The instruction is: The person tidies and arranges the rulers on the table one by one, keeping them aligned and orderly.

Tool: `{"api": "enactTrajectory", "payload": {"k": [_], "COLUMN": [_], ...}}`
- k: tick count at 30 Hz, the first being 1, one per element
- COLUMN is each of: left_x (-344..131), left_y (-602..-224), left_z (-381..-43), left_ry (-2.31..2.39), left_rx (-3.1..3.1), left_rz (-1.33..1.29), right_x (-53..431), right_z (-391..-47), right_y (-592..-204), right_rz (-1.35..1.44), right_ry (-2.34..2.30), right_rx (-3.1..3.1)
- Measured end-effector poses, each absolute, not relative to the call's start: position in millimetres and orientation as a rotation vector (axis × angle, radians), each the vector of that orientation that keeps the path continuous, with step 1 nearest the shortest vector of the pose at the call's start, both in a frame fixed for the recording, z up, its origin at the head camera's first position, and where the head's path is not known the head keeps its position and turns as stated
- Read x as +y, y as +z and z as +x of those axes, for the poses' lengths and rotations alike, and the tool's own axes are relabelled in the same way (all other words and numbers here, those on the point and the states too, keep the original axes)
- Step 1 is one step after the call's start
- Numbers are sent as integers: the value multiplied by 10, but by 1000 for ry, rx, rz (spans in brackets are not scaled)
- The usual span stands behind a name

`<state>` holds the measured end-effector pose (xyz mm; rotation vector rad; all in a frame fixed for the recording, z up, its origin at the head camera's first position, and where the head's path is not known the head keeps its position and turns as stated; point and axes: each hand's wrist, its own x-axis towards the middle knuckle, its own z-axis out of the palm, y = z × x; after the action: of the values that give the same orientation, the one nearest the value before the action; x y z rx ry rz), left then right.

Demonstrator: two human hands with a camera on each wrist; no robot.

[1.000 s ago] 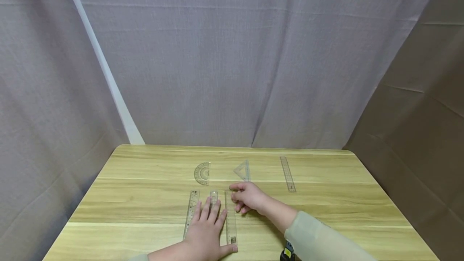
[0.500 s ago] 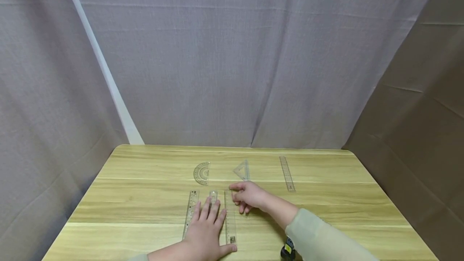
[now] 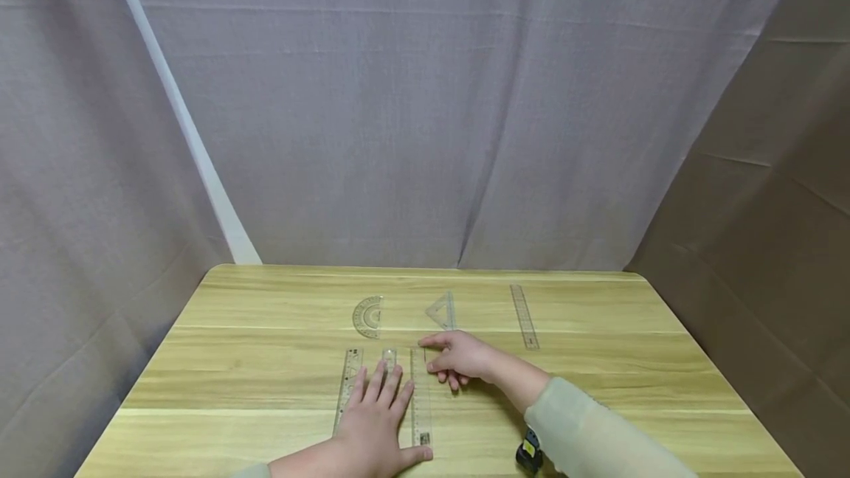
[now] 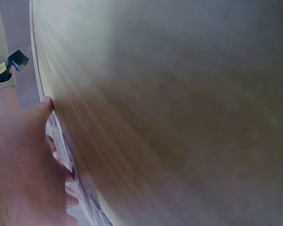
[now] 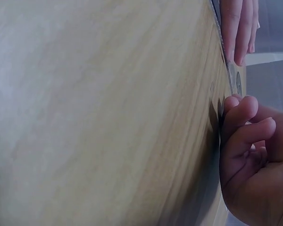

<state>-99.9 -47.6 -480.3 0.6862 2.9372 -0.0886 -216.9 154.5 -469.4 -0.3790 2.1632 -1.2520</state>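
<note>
Three clear rulers lie side by side near the front of the table. My left hand [image 3: 372,430] lies flat with fingers spread over the left ruler [image 3: 349,375] and the middle ruler [image 3: 389,355], hiding much of both. Its thumb reaches across the near end of the right ruler [image 3: 421,404]. At that ruler's far right corner, my right hand [image 3: 465,358] holds it between index finger and thumb. The right hand's other fingers [image 5: 247,136] curl loosely beside the ruler, close over the tabletop in the right wrist view. The left thumb [image 4: 46,106] reaches to the tabletop in the left wrist view.
Farther back on the wooden table [image 3: 265,367] lie a clear protractor [image 3: 367,316], a clear set square [image 3: 449,308] just beyond the right hand, and another clear ruler [image 3: 524,317] to the right. Grey curtains [image 3: 372,131] stand behind the table.
The right hand's lower fingers have shifted slightly right, away from the ruler, and the thumb stands a little farther from the index finger. The left hand keeps its place.
</note>
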Motion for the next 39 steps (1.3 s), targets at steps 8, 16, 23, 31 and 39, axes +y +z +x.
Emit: {"api": "enactTrajectory", "payload": {"k": [8,16,23,31,39], "left_x": [-483,-489,-489,-488,-499], "left_y": [-4773,-4766,-4794,-4806,-4796], "left_z": [-999,-1004,-1018,-1012,-1011], "left_ry": [-114,-126,-128,-116,-77], "left_rx": [2933,2929,2925,2940,2961], "left_rz": [695,704,692,695,692], "right_x": [1551,1520,1505,1508,1523], "right_z": [-2174,-2147,-2134,-2127,-2109], "right_y": [-4696,-4704,-4700,-4713,-4709], "right_rz": [-398,-442,-470,-448,-435], "right_ry": [-1205,-1099,-1076,-1104,-1140], "right_rx": [2193,2315,2359,2342,2328]}}
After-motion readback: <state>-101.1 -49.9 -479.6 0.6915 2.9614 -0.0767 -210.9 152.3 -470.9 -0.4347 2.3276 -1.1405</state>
